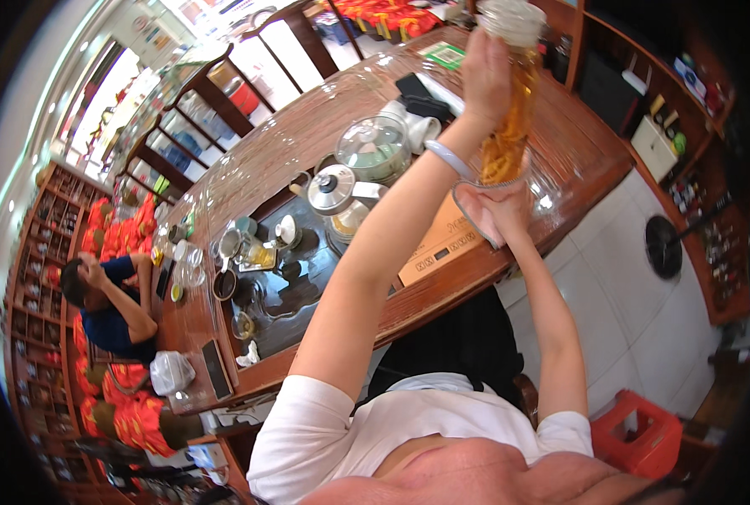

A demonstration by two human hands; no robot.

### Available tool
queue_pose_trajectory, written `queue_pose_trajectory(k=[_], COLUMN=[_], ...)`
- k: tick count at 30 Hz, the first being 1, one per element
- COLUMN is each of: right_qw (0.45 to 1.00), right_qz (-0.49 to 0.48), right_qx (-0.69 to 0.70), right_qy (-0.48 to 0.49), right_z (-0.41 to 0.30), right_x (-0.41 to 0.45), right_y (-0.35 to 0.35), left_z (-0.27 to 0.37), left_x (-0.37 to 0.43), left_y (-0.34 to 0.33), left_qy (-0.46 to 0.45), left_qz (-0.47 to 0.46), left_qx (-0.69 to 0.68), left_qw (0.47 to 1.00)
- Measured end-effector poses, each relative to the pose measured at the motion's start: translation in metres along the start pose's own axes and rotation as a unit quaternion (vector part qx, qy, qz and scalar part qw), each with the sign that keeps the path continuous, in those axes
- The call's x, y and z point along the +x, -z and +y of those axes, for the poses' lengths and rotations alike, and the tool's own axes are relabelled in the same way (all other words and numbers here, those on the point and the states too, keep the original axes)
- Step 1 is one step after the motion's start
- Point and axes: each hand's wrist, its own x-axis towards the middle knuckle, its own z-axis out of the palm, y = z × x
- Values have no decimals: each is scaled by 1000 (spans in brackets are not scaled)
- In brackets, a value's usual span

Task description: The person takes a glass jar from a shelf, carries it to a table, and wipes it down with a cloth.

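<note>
A tall glass jar (512, 120) of amber liquid, with pale root-like pieces inside and a whitish top, stands tilted above the wooden table (577, 164). My left hand (487, 79), with a pale bangle on its wrist, grips the jar's upper part. At the jar's base, my right hand (507, 205) holds a pink cloth (476, 205) with a dark edge against the glass. Below the left forearm are a metal-lidded kettle (332, 189) and a glass bowl (373, 148) with cups inside. An orange-tan panel (435, 246) lies close to the cloth.
A dark tea tray (286, 278) bears a glass pitcher (258, 255) and a lidded cup (287, 230). Black phone-like items (422, 98) lie beyond the bowl. A person (112, 297) sits at the table's far left. A red plastic stool (637, 435) and black fan (663, 246) stand right.
</note>
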Motion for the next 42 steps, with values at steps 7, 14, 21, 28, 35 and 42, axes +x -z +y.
queue_pose_trajectory(k=[7,14,21,28,35,42], right_qw=[992,983,991,981,967,971], right_qz=[-85,-136,-102,-86,-65,-118], right_qx=[88,122,42,-108,-155,-59], right_qy=[-25,17,73,139,192,201], right_z=[13,16,22,30,2,-3], right_x=[2,11,-1,-31,-52,-55], right_y=[-1,15,35,15,23,20], left_z=[9,5,5,4,6,8], left_x=[-2,-2,-2,-2,-3,-3], left_y=[7,11,7,7,8,6], left_qy=[98,100,89,94,93,103], left_qz=[-21,-20,-11,-2,-9,-19], left_qx=[-59,-82,-82,-86,-80,-88], left_qw=[993,991,993,992,992,991])
